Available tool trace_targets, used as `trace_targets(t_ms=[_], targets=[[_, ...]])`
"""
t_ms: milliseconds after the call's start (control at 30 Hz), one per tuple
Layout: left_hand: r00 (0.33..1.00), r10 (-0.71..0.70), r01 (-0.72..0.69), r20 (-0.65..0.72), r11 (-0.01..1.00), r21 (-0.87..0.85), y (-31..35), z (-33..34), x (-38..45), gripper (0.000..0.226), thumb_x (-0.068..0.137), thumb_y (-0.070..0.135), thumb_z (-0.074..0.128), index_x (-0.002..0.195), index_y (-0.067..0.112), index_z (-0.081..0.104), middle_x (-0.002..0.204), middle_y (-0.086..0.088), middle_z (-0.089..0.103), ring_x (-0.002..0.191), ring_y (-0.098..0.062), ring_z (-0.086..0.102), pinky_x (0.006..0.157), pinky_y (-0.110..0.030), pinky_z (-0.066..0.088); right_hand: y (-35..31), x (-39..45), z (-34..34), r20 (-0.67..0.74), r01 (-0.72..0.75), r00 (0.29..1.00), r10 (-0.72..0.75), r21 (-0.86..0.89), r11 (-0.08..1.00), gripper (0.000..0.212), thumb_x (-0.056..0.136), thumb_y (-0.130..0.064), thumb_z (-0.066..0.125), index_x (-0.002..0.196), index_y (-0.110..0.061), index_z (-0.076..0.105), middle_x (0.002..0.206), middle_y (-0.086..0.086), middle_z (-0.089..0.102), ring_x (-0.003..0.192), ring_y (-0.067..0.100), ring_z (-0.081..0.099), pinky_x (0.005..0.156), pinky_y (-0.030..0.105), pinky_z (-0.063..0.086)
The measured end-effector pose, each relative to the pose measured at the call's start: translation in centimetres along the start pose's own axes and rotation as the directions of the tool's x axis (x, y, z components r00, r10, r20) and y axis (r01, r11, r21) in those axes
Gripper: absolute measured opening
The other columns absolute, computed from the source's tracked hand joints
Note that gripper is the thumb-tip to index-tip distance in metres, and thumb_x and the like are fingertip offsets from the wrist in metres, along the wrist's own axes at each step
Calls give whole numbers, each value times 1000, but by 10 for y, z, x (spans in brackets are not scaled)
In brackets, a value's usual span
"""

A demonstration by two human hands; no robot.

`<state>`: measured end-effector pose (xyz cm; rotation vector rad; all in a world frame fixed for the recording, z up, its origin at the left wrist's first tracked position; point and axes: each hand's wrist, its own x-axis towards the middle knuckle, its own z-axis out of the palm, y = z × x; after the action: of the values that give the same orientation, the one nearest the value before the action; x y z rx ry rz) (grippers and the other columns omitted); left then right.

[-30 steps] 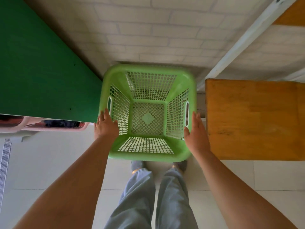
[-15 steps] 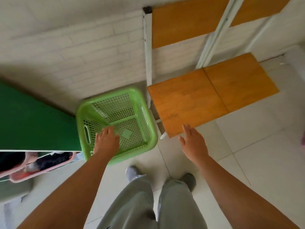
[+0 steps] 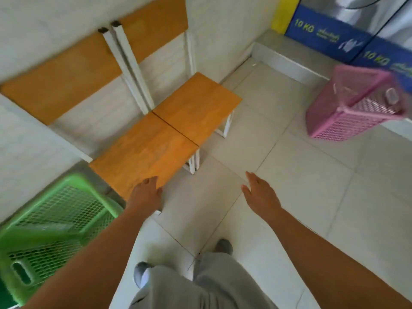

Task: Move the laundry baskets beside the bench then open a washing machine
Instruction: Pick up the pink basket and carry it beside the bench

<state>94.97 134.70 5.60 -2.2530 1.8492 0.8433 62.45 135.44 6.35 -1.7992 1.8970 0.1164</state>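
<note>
An empty green laundry basket (image 3: 51, 221) stands on the floor at lower left, against the left end of the orange wooden bench (image 3: 165, 137). A pink laundry basket (image 3: 354, 108) sits on the floor at right, close to the washing machines (image 3: 347, 34) with blue "10 KG" panels at top right. My left hand (image 3: 146, 194) hovers at the bench's near corner, fingers apart, holding nothing. My right hand (image 3: 259, 194) is spread open over the floor tiles, also empty. Neither hand touches a basket.
The bench has white metal legs and an orange backrest (image 3: 89, 63) against the white brick wall. A raised grey step (image 3: 287, 56) runs under the machines. My legs and shoes (image 3: 223, 246) are at the bottom. A green surface edge (image 3: 4, 293) shows at lower left.
Both hands have let go of the green basket, which now rests beside the bench. My view has swung right, bringing the pink basket and the washing machines into sight.
</note>
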Motion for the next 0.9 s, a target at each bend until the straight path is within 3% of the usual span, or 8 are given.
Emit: trace_targets(t_ms=[200,367,500,667,900], targets=[[972,234,-234,5,971,58,142,4,39,48,100,29,42,143,8,40,144,-17,47,129,-35,47,107,-42,36,101,-3,-41,-56,-185,980,189,79,980,56,102,-39,29,151,-13,23,157,9,28,140,28,34,111,37,30],[927,371,-374,51,923,89,224,8,92,44,98,29,44,137,8,46,133,-18,57,120,-35,55,102,-44,45,159,16,-63,-92,-304,941,325,190,934,55,102,-39,30,150,-13,25,156,7,29,141,26,33,112,37,30],[881,460,-472,106,870,141,297,9,154,50,99,40,37,140,12,43,135,-11,57,122,-28,56,104,-42,46,204,49,-88,-102,-392,898,427,252,885,55,101,-40,31,150,-14,26,156,6,31,141,24,33,112,37,30],[833,529,-547,163,832,96,395,-2,217,46,99,37,39,136,12,46,134,-13,57,122,-30,55,104,-43,46,248,98,-133,-103,-505,819,565,339,794,53,101,-38,35,148,-14,31,151,6,40,137,24,40,108,38,35],[789,569,-610,231,770,186,530,-2,288,49,100,34,38,142,9,40,139,-17,50,126,-35,49,103,-43,42,315,162,-189,-126,-565,735,666,430,704,50,100,-37,37,146,-15,34,146,7,45,134,25,43,106,39,37]])
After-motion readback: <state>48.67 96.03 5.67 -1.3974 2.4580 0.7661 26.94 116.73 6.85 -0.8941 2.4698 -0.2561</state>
